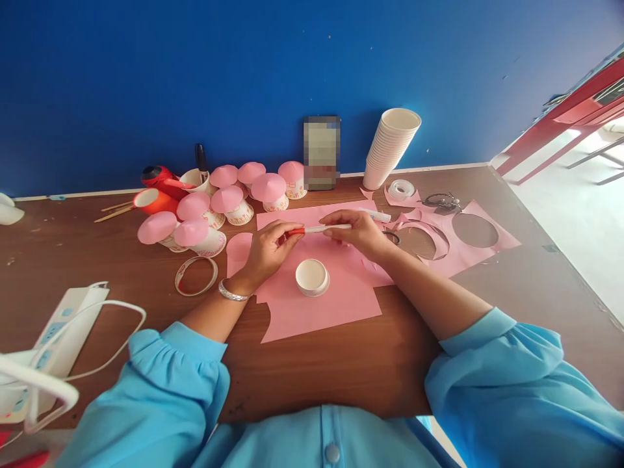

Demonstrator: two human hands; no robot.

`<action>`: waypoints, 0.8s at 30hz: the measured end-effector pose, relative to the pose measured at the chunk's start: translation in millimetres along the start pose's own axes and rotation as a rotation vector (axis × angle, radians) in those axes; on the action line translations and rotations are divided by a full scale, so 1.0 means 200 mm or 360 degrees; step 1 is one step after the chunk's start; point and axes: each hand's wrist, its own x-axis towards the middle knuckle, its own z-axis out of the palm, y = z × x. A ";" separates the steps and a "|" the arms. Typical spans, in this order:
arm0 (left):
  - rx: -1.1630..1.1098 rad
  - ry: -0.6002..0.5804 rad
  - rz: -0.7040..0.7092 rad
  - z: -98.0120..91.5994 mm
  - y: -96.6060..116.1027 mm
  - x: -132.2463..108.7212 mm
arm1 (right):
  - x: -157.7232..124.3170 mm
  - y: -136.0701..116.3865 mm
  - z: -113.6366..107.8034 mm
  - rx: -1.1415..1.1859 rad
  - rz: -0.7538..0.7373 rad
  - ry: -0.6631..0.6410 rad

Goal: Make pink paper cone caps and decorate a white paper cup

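1. One brown table, and on it one big pink paper sheet in front of the person.
2. One stack of white paper cups by the blue wall.
3. Seven pink-topped cup mushrooms at the back left.
4. One upturned paper cup on the sheet.
5. One marker above that cup: left hand pinches its red cap, right hand grips the white barrel.

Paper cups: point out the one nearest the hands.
The upside-down cup on the pink sheet, just below both hands, bare with no pink cap. The capped cups and the stack stand farther back.
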 end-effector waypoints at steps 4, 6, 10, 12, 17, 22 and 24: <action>-0.0063 -0.0092 -0.0123 -0.01 0.02 -0.01 | -0.01 0.01 0.00 0.0429 0.0065 -0.0041; -0.0051 -0.0117 -0.0133 -0.01 0.03 -0.01 | -0.01 0.02 0.01 0.0459 0.0056 -0.0077; -0.0049 -0.0157 -0.0129 0.00 0.06 0.00 | -0.01 0.03 0.05 0.0507 0.0020 -0.0046; -0.0083 -0.0176 -0.0147 0.01 0.08 0.01 | -0.02 0.03 0.06 0.0550 -0.0003 0.0024; -0.0224 -0.0164 -0.0334 -0.01 0.06 0.01 | -0.01 -0.01 0.00 0.0559 -0.0121 0.0234; -0.0260 -0.0228 -0.0378 -0.04 -0.01 -0.02 | 0.00 -0.06 -0.09 0.0635 -0.0255 0.0411; -0.0176 -0.0298 -0.0217 -0.03 0.00 -0.02 | -0.01 -0.06 -0.07 0.0680 -0.0214 0.0308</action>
